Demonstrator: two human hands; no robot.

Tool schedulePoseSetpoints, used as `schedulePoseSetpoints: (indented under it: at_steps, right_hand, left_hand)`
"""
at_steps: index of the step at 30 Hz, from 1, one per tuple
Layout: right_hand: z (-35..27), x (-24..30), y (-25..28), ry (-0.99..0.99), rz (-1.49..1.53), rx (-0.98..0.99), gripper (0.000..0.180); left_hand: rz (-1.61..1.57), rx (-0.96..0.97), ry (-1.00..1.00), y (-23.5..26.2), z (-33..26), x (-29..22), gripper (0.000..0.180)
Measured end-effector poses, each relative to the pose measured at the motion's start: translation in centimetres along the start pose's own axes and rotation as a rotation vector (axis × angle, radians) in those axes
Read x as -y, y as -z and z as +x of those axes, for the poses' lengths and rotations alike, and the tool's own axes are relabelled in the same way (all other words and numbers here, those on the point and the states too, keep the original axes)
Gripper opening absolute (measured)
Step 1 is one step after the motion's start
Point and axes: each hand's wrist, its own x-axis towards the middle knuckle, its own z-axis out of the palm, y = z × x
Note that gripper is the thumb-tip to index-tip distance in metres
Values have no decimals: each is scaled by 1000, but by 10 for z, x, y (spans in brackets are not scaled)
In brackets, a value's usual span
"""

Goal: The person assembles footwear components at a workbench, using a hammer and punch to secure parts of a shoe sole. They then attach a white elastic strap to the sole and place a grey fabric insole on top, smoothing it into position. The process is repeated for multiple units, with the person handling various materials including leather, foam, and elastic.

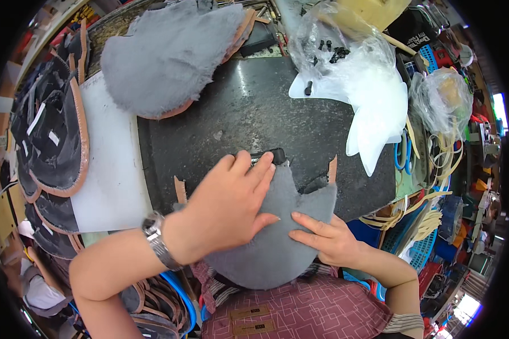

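Observation:
A grey plush-faced cut piece (266,248) with tan edge strips lies across the near edge of a dark slab (300,121), its rounded end over my lap. My left hand (223,198), wearing a metal-band watch, rests across the piece. Its fingertips press on a small black part (277,155) at the far edge, and its thumb is stretched out over the plush. What lies under the palm is hidden. My right hand (333,240) grips the piece at its right side, two fingers on top and the thumb out of sight below.
Several similar grey plush pieces (164,56) lie stacked at the far left. Dark pieces with stitched tan rims (76,135) are piled beside a white board (110,169). A clear bag with small black parts (339,53) lies far right, near blue-handled scissors (402,152) and cream strips (430,223).

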Motion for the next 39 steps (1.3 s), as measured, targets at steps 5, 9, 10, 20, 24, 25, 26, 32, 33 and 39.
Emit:
schedulePoseSetpoints:
  at_steps: [5,9,10,20,24,25,26,32,33,39]
  right_hand:
    - [1,2,-6,39,-156,-3,45]
    - [-5,1,-11,50,-297,44,54]
    - [-6,3,-12,29,-323,60,58]
    - [22,28,54,-178,-523,354,47]
    - [83,22,28,23,-114,-103,34]
    - [101,20,14,116,-69,-179,31]
    - [114,13,1,93,-102,-204,30]
    - [140,-11,-17,-102,-63,-222,27]
    - [143,-10,-16,-171,-18,-200,26]
    - [152,-7,-1,-193,-48,52,18]
  left_hand:
    - [6,-169,193,-41,-14,-32,76]
    - [-139,-145,36,-42,-23,-20,76]
    - [-126,-125,17,-42,-26,-17,75]
    - [-171,-81,-140,-46,-56,-12,65]
    - [-385,-251,-122,-49,-54,-6,47]
    - [-426,-373,21,-47,-56,-5,42]
    - [-468,-494,164,-48,-57,-3,37]
    - [-704,-517,702,-25,-36,17,28]
    - [-722,-466,718,-23,-34,20,31]
    - [-591,-520,692,-31,-28,0,49]
